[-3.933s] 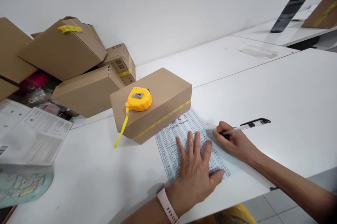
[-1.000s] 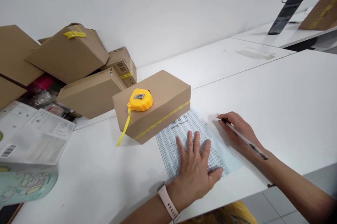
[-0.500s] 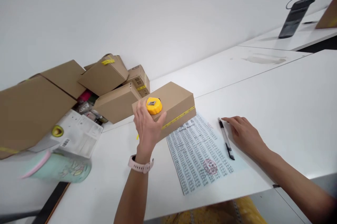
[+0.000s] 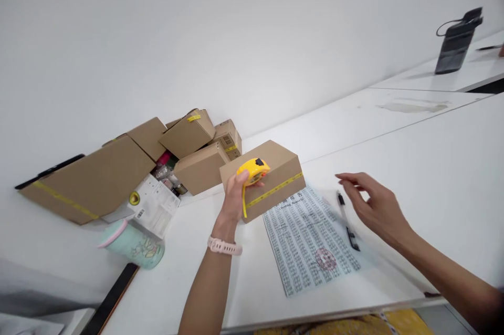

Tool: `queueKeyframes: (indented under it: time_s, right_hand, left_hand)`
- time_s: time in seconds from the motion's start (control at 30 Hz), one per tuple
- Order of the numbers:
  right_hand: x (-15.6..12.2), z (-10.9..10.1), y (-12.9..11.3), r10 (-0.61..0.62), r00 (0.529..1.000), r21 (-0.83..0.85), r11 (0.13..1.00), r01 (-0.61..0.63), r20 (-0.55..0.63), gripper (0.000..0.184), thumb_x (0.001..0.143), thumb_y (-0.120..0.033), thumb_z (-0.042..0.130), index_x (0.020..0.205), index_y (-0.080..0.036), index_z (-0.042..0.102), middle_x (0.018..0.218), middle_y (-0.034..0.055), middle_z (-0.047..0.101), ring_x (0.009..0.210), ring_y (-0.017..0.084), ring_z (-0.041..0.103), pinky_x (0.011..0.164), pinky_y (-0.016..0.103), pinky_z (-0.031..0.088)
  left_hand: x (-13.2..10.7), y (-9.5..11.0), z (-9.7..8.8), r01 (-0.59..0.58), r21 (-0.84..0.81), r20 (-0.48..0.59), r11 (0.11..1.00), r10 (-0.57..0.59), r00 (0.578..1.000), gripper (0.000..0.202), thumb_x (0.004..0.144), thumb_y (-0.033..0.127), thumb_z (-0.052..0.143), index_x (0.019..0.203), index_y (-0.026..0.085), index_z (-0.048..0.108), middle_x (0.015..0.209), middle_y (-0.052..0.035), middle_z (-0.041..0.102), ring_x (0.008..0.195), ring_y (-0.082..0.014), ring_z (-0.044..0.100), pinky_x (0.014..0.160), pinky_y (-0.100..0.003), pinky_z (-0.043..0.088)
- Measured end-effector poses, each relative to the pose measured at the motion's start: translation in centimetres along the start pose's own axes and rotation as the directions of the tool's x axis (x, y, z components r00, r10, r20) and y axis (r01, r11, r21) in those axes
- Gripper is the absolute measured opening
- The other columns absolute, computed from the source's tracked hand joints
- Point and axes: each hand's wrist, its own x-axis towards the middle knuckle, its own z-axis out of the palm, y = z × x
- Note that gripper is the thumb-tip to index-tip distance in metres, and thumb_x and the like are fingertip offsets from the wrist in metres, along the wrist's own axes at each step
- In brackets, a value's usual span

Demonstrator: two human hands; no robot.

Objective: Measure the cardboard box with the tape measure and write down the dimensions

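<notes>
My left hand [image 4: 235, 196] is closed around a yellow tape measure [image 4: 254, 169], lifted in front of the near top edge of a closed cardboard box [image 4: 275, 188]. A short strip of yellow tape hangs down from it along the box's near corner. The box has yellow tape along its side and covers the top of a printed paper sheet [image 4: 303, 245] with a red round stamp. My right hand [image 4: 372, 203] hovers just right of the sheet, holding nothing, its fingers extended. Beneath its fingertips, a black-and-clear pen [image 4: 348, 222] lies at the sheet's right edge.
Several cardboard boxes [image 4: 200, 167] pile up at the back left against the wall. Before them lie a white carton [image 4: 157, 209] with an avocado picture and a mint cup [image 4: 136, 245] with a pink rim. A dark water bottle [image 4: 454, 46] stands far right.
My left hand has turned the tape measure, and its tape strip now shows hanging. My right hand has lifted away from the pen. The whole view has shifted.
</notes>
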Motion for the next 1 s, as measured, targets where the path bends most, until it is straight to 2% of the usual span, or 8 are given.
queueKeyframes:
  time_s: [0.07,0.17,0.27,0.43,0.5,0.67,0.83,1.0]
  right_hand:
    - [1.5,0.3,-3.6,0.178,0.940,0.261,0.930,-0.257,0.293,0.032,0.096,-0.046,0.050,0.109,-0.024,0.069,0.099,0.0074,0.071,0.085,0.020,0.065,0.071,0.033,0.054]
    - [4.0,1.4,-7.8,0.209,0.745,0.459,0.673,-0.580,0.634,0.040,0.097,-0.050,0.048,0.106,-0.018,0.070,0.098,0.0099,0.072,0.080,0.017,0.065,0.070,0.030,0.057]
    - [5.5,3.2,-9.7,0.145,0.642,0.487,0.533,-0.692,0.753,0.044,0.095,-0.055,0.054,0.102,-0.016,0.072,0.089,0.0088,0.071,0.070,0.015,0.064,0.061,0.026,0.056]
    - [6.8,5.4,-10.4,0.136,0.554,0.420,0.512,-0.749,0.821,0.030,0.086,-0.043,0.072,0.089,-0.013,0.072,0.072,0.0029,0.065,0.061,0.009,0.058,0.057,0.020,0.053]
    - [8.4,5.8,-10.4,0.132,0.569,0.427,0.531,-0.732,0.812,0.026,0.081,-0.038,0.078,0.082,-0.013,0.070,0.066,-0.0006,0.060,0.057,0.007,0.054,0.054,0.018,0.050]
    - [15.5,6.6,-8.1,0.242,0.757,0.478,0.650,-0.591,0.608,0.017,0.082,-0.021,0.076,0.071,-0.014,0.065,0.062,-0.0026,0.052,0.054,0.006,0.045,0.051,0.019,0.043]
    - [18.8,8.9,-3.4,0.343,0.776,0.366,0.734,-0.573,0.529,0.026,0.080,-0.021,0.076,0.062,-0.016,0.058,0.060,-0.0011,0.051,0.054,0.008,0.042,0.051,0.024,0.041]
    - [17.8,11.1,-1.0,0.381,0.801,0.218,0.827,-0.518,0.461,0.031,0.074,-0.032,0.079,0.059,-0.018,0.056,0.062,-0.0007,0.052,0.060,0.011,0.046,0.057,0.027,0.042]
  left_hand:
    - [-1.0,1.1,0.1,0.045,-0.197,0.108,0.979,-0.024,0.994,0.063,0.087,0.063,0.037,0.112,0.013,0.065,0.095,-0.0141,0.074,0.067,-0.0224,0.068,0.064,-0.035,0.054]
    - [-1.5,2.1,0.4,0.246,-0.515,0.303,0.821,-0.094,0.948,0.057,0.083,0.059,0.052,0.109,0.011,0.065,0.085,-0.0126,0.074,0.053,-0.0176,0.063,0.051,-0.029,0.050]
    - [-1.6,1.9,0.4,0.371,-0.574,0.393,0.730,-0.152,0.907,0.054,0.081,0.055,0.060,0.108,0.009,0.066,0.085,-0.0130,0.074,0.051,-0.0158,0.061,0.050,-0.027,0.052]
    - [-2.0,0.4,-1.1,0.406,-0.551,0.371,0.729,-0.221,0.902,0.050,0.082,0.053,0.062,0.105,0.009,0.068,0.086,-0.0138,0.075,0.053,-0.0156,0.063,0.052,-0.026,0.054]
    - [-1.9,0.0,-2.4,0.394,-0.554,0.330,0.733,-0.241,0.913,0.051,0.081,0.053,0.064,0.107,0.009,0.068,0.087,-0.0144,0.075,0.055,-0.0163,0.064,0.052,-0.025,0.053]
    - [-0.8,-1.3,-8.5,0.347,-0.492,0.098,0.798,-0.345,0.933,0.046,0.081,0.048,0.063,0.108,0.011,0.065,0.089,-0.0139,0.074,0.058,-0.0176,0.064,0.052,-0.026,0.052]
    - [-0.9,-4.7,-15.2,0.441,-0.436,0.020,0.784,-0.482,0.876,0.037,0.090,0.040,0.051,0.109,0.010,0.062,0.080,-0.0141,0.073,0.055,-0.0176,0.064,0.051,-0.026,0.053]
    - [-1.9,-7.8,-18.0,0.515,-0.403,0.017,0.756,-0.557,0.830,0.037,0.095,0.039,0.045,0.107,0.009,0.062,0.080,-0.0154,0.073,0.056,-0.0180,0.064,0.051,-0.026,0.053]
